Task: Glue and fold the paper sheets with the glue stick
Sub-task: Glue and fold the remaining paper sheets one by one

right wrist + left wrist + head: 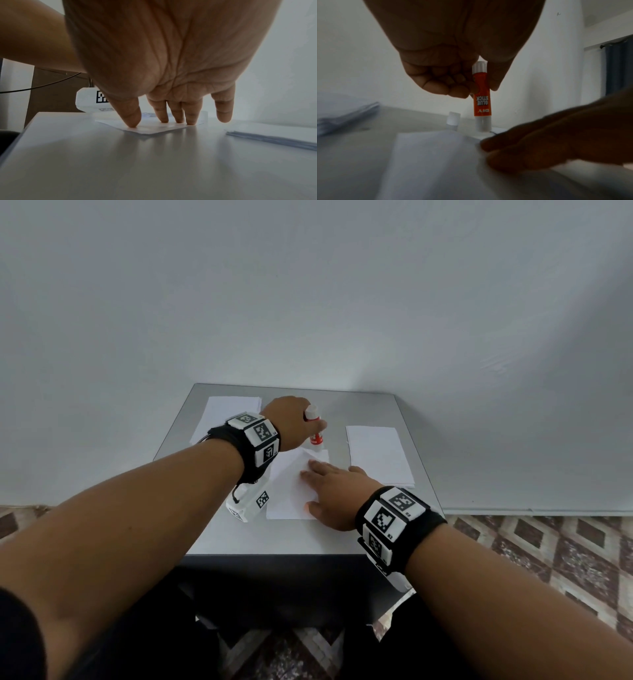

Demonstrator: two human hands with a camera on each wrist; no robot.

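Observation:
An orange-and-white glue stick stands upside down, its tip on the far corner of a white paper sheet in the middle of the grey table. My left hand grips the stick's upper half with curled fingers. My right hand lies flat on the sheet's right side, straight fingertips pressing it down. The sheet has a diagonal fold. The glue cap stands on the table just behind the sheet.
One pile of white sheets lies at the table's far left, another pile at the right. A white tagged box sits left of the sheet. The wall is close behind the table.

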